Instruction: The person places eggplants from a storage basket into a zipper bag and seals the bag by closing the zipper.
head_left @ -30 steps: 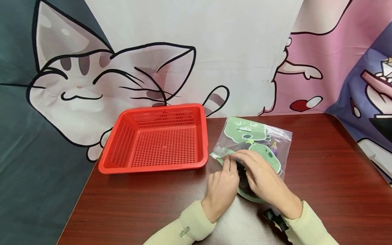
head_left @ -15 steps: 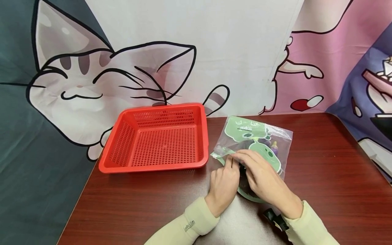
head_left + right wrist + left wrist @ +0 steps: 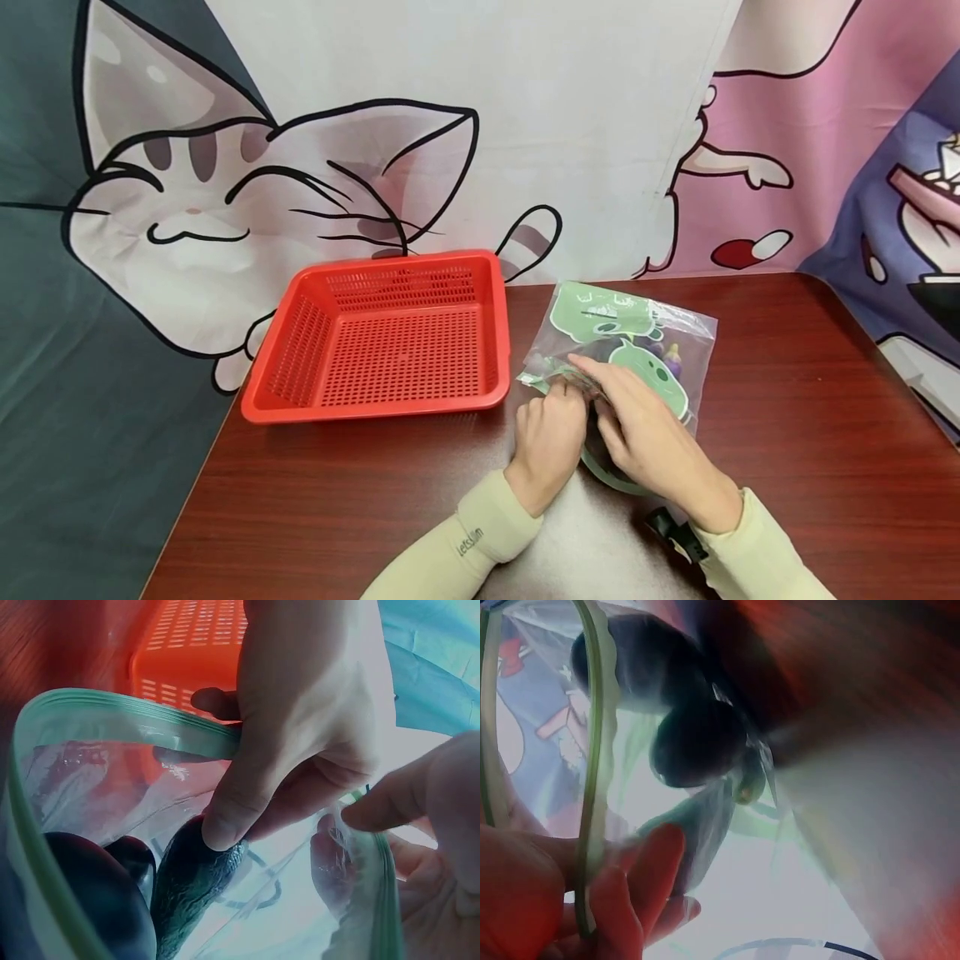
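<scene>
Far left of the fingers, past the table [image 3: 337,500], hangs a backdrop [image 3: 187,233] printed with a smiling cat, which extends behind the work. A red basket [image 3: 375,413] with slotted walls sits on the table, left of and near the left fingers.

Left hand [image 3: 549,437]: fingers dip into the mouth of a clear zip bag [image 3: 701,387] with green printing. Tips hidden in the head view; the right wrist view shows thumb and fingers pinched together on one end of a dark green, wrinkled item [image 3: 196,881] inside the bag. Left of that thumb, same view, a large dark rounded item [image 3: 101,907] and a smaller dark item [image 3: 133,862] lie in the bag, apart from the fingers.

Right hand [image 3: 663,433]: just right of the left fingers, clamped on the bag's rim, thumb at the green seal strip [image 3: 386,900], other fingers seen through the plastic. The bag rests on the table, its far end beyond both sets of fingers. A purple item with a yellowish tip [image 3: 672,363] shows through it, beyond the right fingers. Behind that wrist: a black device [image 3: 675,535] and a pale sleeve [image 3: 761,554].
</scene>
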A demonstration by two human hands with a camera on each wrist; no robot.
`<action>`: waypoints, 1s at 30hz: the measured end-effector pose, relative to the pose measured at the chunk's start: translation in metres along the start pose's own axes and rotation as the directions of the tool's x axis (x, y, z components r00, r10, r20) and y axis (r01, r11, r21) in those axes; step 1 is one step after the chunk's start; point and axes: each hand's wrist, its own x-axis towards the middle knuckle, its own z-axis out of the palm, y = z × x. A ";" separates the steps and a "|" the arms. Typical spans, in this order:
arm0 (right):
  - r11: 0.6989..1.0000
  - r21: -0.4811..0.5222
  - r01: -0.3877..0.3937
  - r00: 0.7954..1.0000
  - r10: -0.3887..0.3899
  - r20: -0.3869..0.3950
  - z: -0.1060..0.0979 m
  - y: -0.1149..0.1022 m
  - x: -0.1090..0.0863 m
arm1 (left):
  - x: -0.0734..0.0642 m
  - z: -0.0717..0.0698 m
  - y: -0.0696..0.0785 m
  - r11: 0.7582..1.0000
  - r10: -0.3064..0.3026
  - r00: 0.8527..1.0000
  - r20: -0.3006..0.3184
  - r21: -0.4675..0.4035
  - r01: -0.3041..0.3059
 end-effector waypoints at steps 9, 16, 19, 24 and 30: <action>0.999 -0.029 -0.040 0.999 0.041 0.028 0.000 -0.002 0.000 | 0.005 -0.016 -0.010 0.980 0.042 0.994 0.100 -0.196 -0.022; 0.996 -0.080 -0.044 0.995 0.051 0.089 0.004 0.000 -0.003 | 0.008 -0.033 -0.016 0.927 0.117 0.979 0.167 -0.372 -0.047; 0.994 -0.103 -0.032 0.995 0.041 0.089 0.009 0.001 -0.004 | 0.010 -0.038 -0.018 0.891 0.131 0.974 0.183 -0.452 -0.034; 0.991 -0.129 -0.025 0.998 0.033 0.062 0.014 0.003 -0.004 | 0.010 -0.045 -0.021 0.875 0.182 0.964 0.195 -0.479 -0.068; 0.995 -0.095 -0.007 0.998 0.012 0.057 0.012 0.004 -0.002 | 0.012 -0.061 -0.025 0.883 0.232 0.942 0.243 -0.459 -0.099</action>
